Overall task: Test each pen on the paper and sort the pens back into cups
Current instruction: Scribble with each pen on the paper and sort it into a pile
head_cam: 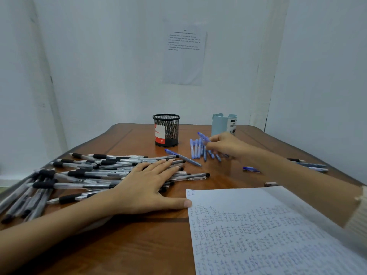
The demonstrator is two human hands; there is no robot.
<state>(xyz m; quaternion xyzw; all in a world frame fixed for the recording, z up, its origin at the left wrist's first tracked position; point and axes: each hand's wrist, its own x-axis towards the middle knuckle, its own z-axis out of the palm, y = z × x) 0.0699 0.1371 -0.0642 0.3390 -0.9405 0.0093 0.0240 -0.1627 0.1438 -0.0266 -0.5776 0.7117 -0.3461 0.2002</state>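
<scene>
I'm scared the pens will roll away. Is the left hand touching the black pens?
Touching. The head view shows the left hand lying flat, fingers resting on the black pens.

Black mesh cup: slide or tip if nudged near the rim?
Probably light: the black mesh cup is open wire with no pens showing above its rim, so a nudge may slide it on the smooth wooden table. It looks taller than wide, so a high push could tip it.

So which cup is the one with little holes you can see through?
The black mesh cup, standing to the left of the pale blue cup. The blue one has solid walls.
</scene>
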